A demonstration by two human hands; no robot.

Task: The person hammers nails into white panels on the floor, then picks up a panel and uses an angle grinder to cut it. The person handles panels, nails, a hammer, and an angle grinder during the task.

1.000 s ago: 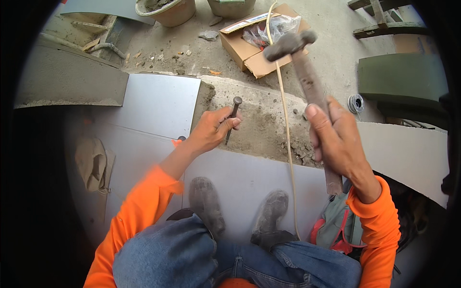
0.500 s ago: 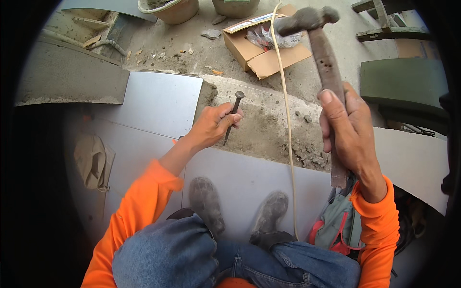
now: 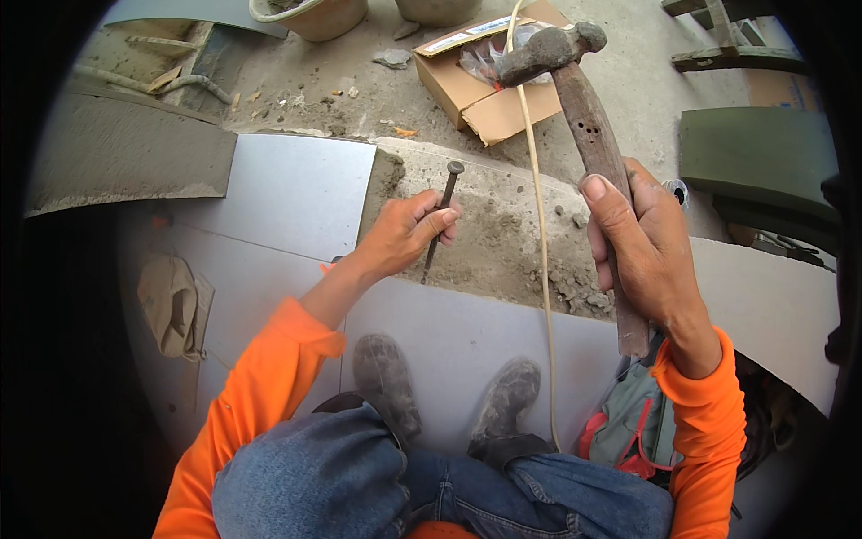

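Note:
My left hand (image 3: 406, 232) is closed round a dark metal chisel (image 3: 449, 190) with a mushroomed round head. The chisel tilts a little, its lower end at the edge of a grey floor tile (image 3: 467, 337) beside the rough mortar bed (image 3: 494, 251). My right hand (image 3: 648, 242) grips the worn wooden handle of a hammer (image 3: 593, 117). Its dusty metal head is raised to the right of the chisel and farther off, apart from it. Another laid tile (image 3: 292, 184) lies left of the mortar bed.
A pale cable (image 3: 541, 234) runs across the mortar and tile between my hands. An opened cardboard box (image 3: 449, 90) with plastic inside stands beyond, with buckets (image 3: 328, 20) behind it. At right lie a pale slab (image 3: 763, 305) and a grey-green bag (image 3: 628, 413); a beige cloth item (image 3: 169, 301) is at left.
The hammer has moved slightly left and its head has come a little lower. The chisel's top has shifted slightly right and its lower end now sits nearer the tile edge.

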